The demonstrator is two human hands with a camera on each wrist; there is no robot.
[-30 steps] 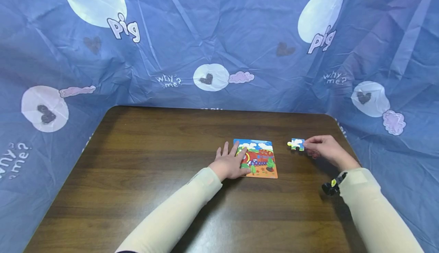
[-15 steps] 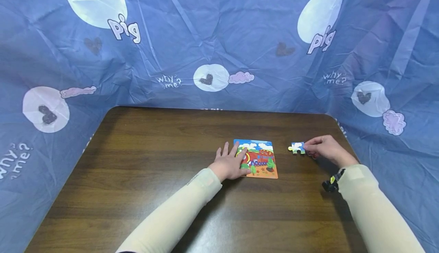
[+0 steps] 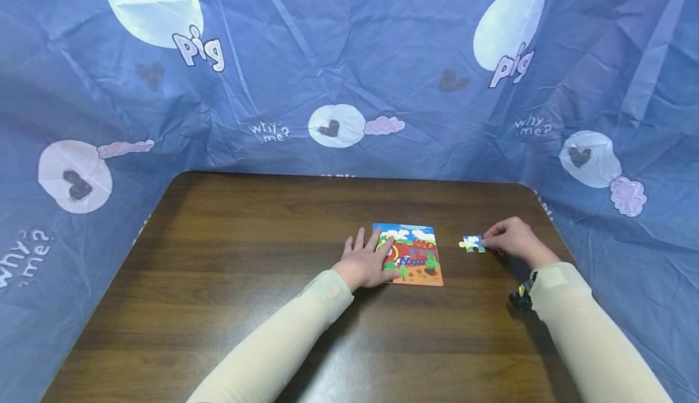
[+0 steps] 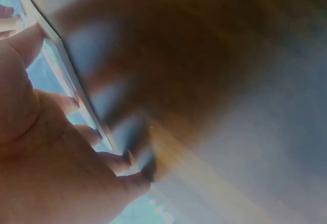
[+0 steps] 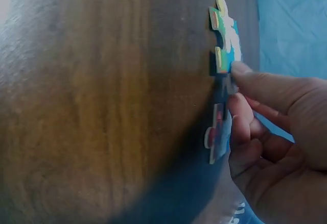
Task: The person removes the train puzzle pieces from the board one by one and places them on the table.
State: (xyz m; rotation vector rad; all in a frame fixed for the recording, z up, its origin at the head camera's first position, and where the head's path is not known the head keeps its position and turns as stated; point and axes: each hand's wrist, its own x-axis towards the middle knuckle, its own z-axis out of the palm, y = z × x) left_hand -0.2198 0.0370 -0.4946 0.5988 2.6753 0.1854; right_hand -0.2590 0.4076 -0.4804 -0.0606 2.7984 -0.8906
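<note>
With fingers spread, my left hand (image 3: pixel 364 265) rests on the left part of a square jigsaw puzzle (image 3: pixel 415 254) showing a red train, clouds and green trees. In the left wrist view the fingertips (image 4: pixel 69 103) reach past the puzzle's thin edge (image 4: pixel 71 71). To the right of it, my right hand (image 3: pixel 516 239) pinches a blue, white and green puzzle piece (image 3: pixel 472 243) at its right end, knob toward the puzzle. Seen from the right wrist, the thumb lies on the end of that piece (image 5: pixel 227 40). Below the curled fingers is a second puzzle piece (image 5: pixel 219 137), partly red.
The brown wooden table (image 3: pixel 246 257) stretches out on all sides of the puzzle. Behind it and along its sides hangs a blue printed cloth (image 3: pixel 349 57). A small black device (image 3: pixel 521 297) is strapped at the right wrist.
My right hand has moved slightly toward me, bringing the pinched puzzle piece down beside the middle of the puzzle. The left hand has stayed in place.
</note>
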